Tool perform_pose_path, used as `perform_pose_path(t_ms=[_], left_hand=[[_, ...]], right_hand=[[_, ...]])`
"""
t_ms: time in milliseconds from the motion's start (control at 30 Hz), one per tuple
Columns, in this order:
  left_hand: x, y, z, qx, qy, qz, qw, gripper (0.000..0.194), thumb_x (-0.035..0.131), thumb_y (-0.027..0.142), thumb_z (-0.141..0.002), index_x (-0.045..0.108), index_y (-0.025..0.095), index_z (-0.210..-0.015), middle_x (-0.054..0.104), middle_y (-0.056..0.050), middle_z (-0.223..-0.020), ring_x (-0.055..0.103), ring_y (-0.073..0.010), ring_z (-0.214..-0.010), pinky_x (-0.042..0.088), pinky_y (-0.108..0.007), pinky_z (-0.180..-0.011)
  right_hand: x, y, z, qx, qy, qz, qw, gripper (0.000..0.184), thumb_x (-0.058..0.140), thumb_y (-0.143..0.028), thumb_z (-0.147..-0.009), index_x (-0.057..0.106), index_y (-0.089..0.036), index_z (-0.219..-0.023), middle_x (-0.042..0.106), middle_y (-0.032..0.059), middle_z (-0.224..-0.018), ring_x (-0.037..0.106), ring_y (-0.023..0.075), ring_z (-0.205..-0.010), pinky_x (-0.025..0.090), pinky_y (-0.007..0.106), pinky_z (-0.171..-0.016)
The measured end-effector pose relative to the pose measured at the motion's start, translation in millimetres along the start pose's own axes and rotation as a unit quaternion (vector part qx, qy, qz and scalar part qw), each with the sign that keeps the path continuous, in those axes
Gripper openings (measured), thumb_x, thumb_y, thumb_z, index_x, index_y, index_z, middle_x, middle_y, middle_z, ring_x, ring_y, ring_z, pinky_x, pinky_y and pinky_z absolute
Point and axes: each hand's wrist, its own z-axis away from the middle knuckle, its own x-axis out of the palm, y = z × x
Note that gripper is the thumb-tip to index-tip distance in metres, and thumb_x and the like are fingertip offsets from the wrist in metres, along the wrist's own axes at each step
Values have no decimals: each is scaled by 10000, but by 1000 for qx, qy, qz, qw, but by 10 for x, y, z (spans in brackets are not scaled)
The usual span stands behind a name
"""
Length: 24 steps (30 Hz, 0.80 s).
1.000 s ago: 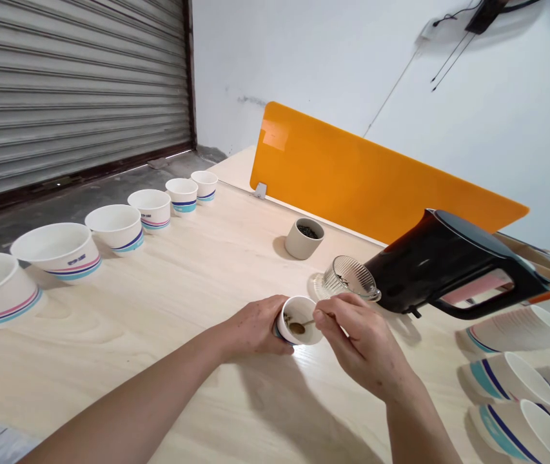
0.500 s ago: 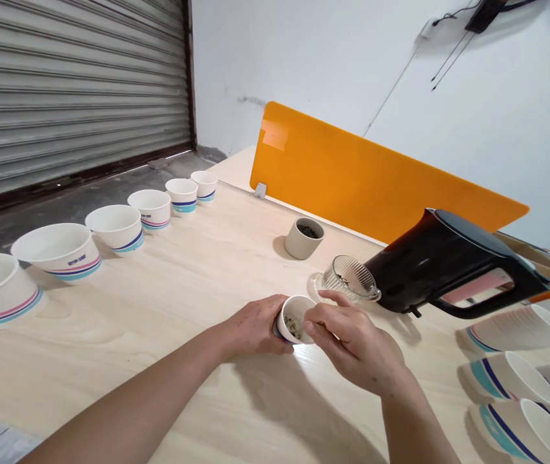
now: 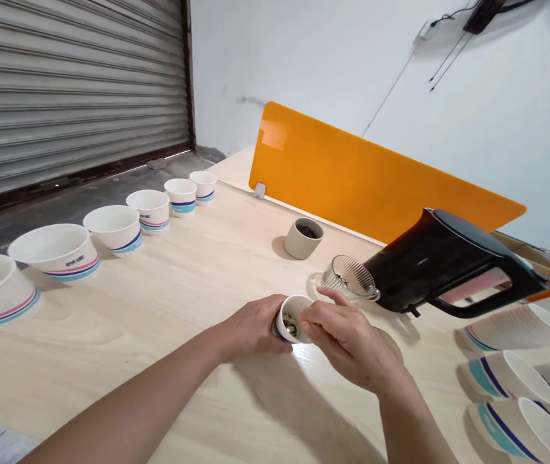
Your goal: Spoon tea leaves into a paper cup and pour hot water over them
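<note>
My left hand (image 3: 258, 325) is wrapped round a white paper cup (image 3: 300, 303) with a blue band, tilted so that its mouth faces me. Small dark and pale bits lie inside, and a shiny piece that looks like a spoon's bowl (image 3: 291, 328) shows among them. Fingers pinched, my right hand (image 3: 347, 338) reaches over the cup's right rim; the spoon's handle is hidden by the fingers. Just beyond that hand is a ribbed glass cup (image 3: 352, 277) on a clear saucer, with dark bits in it. A beige cup (image 3: 302, 241) of dark grains stands farther back.
Several paper bowls and cups (image 3: 55, 251) form a row along the table's left edge. To the right are a black electric kettle (image 3: 420, 264) and more paper cups (image 3: 511, 377), some stacked. An orange divider (image 3: 376, 167) borders the back of the table (image 3: 197, 270).
My right hand has shifted slightly left over the cup, and the shiny piece now shows inside it with the bits moved about. My left hand keeps its hold.
</note>
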Motion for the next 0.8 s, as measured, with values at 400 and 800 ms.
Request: perform_pose_path(t_ms=[400,800], left_hand=[[19,-16,-15,0,7,-7,1000,616,778,275,-602,566,302,-1180,660,22,-1068,629,-246,-945,467,-317,-704],[-41,65,36,10,-5,24,1000,564,769,277,-647,572,282,-1176,657,11,-1100,621,-243,-959,463,-306,-711]], right_hand=[[32,5,-19,-13,28,44,999,127,431,-127,-986,473,-202,-894,533,-68,-705,485,61,-601,332,375,-1099],[-95,-25,27,-31,-7,16,999,97,452,-134,-987,503,-202,-940,554,-69,-743,526,51,-637,288,400,-1128]])
